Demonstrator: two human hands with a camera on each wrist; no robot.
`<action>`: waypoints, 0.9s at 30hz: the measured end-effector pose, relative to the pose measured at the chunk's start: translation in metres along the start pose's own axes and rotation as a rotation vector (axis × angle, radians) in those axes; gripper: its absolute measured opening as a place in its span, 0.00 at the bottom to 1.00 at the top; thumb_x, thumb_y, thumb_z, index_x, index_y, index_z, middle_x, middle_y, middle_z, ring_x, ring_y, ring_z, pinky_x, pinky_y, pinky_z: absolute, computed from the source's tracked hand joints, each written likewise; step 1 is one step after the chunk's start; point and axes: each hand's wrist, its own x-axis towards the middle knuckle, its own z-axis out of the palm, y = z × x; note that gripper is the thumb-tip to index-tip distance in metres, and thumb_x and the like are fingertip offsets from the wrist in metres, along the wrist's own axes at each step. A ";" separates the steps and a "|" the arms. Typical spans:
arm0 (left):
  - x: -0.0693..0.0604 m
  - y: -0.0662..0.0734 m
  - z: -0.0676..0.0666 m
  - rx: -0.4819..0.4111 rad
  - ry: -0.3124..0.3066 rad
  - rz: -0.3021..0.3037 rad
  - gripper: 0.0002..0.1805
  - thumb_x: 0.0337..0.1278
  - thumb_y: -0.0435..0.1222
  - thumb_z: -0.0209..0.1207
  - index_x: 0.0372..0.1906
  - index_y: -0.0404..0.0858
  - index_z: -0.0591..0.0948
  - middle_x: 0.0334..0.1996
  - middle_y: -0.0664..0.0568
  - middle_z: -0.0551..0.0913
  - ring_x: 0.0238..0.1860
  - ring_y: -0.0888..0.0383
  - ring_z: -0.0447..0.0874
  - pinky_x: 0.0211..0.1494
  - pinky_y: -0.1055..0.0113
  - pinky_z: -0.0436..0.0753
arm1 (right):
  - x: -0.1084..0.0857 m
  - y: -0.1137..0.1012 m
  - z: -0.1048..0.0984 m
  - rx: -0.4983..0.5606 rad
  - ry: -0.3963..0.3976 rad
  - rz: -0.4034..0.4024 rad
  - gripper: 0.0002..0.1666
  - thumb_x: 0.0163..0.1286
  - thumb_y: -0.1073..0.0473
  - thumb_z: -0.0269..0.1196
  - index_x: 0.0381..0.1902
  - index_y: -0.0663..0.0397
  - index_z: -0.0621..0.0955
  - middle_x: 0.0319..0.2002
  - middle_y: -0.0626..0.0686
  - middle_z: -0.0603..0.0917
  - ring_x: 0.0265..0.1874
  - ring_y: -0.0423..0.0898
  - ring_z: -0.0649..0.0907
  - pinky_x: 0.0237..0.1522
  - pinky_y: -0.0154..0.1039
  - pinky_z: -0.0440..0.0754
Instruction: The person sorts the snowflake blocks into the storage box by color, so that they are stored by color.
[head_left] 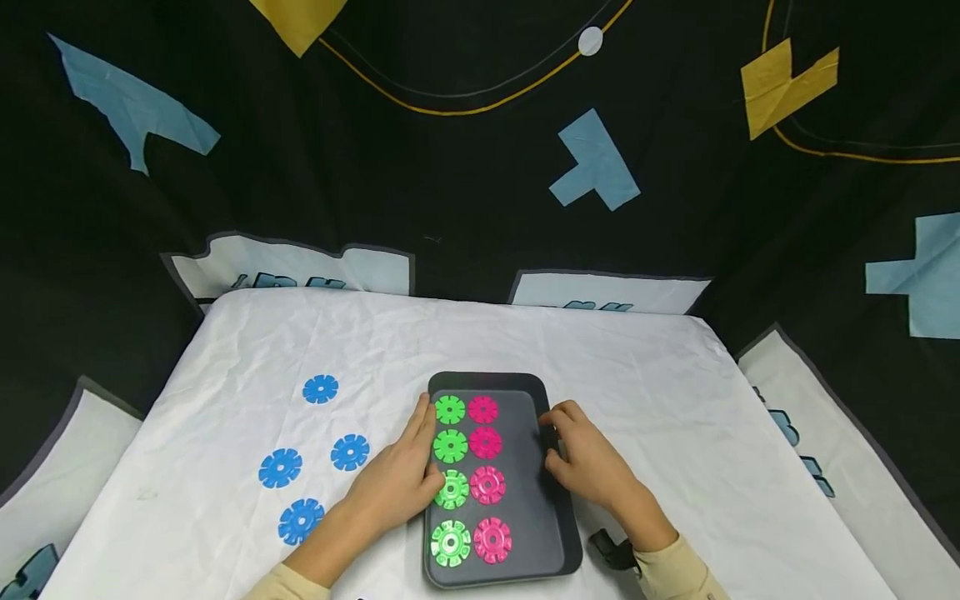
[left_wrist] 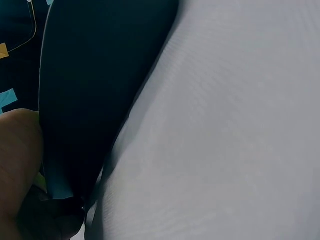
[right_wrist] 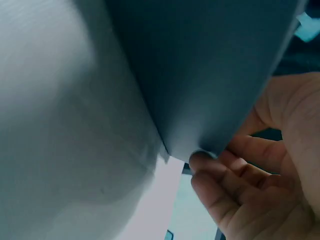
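Observation:
A dark grey baking tray (head_left: 531, 500) lies on the white cloth, with both hands at its long sides. My left hand (head_left: 397, 485) grips the left rim, its fingers along the edge and its thumb by a green notched disc (head_left: 452, 490). At the right rim my right hand (head_left: 592, 462) holds on with bent fingers; in the right wrist view its fingertips (right_wrist: 202, 162) touch the tray wall (right_wrist: 200, 85). Inside the tray, a column of green notched discs stands at the left, beside a column of pink notched discs (head_left: 486, 443). The tray's right part is bare.
Several blue notched discs (head_left: 350, 452) lie loose on the white cloth (head_left: 675, 400), left of the tray. A black strap-like item (head_left: 613, 550) is at the right wrist. Behind the table hangs a black patterned cloth (head_left: 450, 183).

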 end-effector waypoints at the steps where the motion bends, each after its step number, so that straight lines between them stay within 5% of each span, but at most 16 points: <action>1: 0.000 0.000 0.000 0.001 -0.001 -0.003 0.45 0.52 0.35 0.54 0.76 0.31 0.50 0.78 0.46 0.39 0.16 0.65 0.68 0.19 0.70 0.70 | 0.000 0.001 0.001 0.029 0.010 0.010 0.22 0.57 0.66 0.62 0.53 0.59 0.78 0.50 0.49 0.74 0.41 0.44 0.79 0.41 0.40 0.78; 10: 0.003 0.001 -0.001 0.011 0.009 0.026 0.46 0.52 0.36 0.55 0.76 0.32 0.51 0.78 0.48 0.38 0.18 0.65 0.70 0.21 0.71 0.70 | -0.003 0.016 0.006 0.159 0.137 -0.008 0.22 0.55 0.72 0.59 0.49 0.54 0.80 0.48 0.45 0.76 0.39 0.42 0.76 0.39 0.40 0.77; 21: 0.000 0.001 -0.002 0.026 0.021 0.024 0.45 0.53 0.37 0.55 0.76 0.31 0.52 0.78 0.45 0.42 0.31 0.60 0.78 0.29 0.70 0.74 | -0.006 0.026 0.012 0.244 0.154 -0.063 0.20 0.58 0.71 0.60 0.49 0.54 0.80 0.49 0.44 0.76 0.41 0.40 0.77 0.40 0.41 0.77; 24: -0.001 0.000 -0.003 0.021 0.019 0.023 0.42 0.61 0.40 0.53 0.77 0.33 0.51 0.78 0.47 0.41 0.47 0.54 0.82 0.44 0.63 0.80 | -0.008 0.027 0.014 0.255 0.155 -0.065 0.19 0.60 0.71 0.61 0.49 0.55 0.80 0.49 0.45 0.76 0.40 0.40 0.78 0.40 0.40 0.78; 27: -0.001 -0.005 -0.009 0.020 0.036 0.030 0.40 0.68 0.45 0.51 0.77 0.35 0.51 0.78 0.50 0.42 0.65 0.49 0.69 0.61 0.55 0.73 | -0.009 0.027 0.015 0.275 0.156 -0.066 0.19 0.60 0.71 0.62 0.50 0.54 0.80 0.49 0.46 0.76 0.39 0.40 0.78 0.40 0.39 0.78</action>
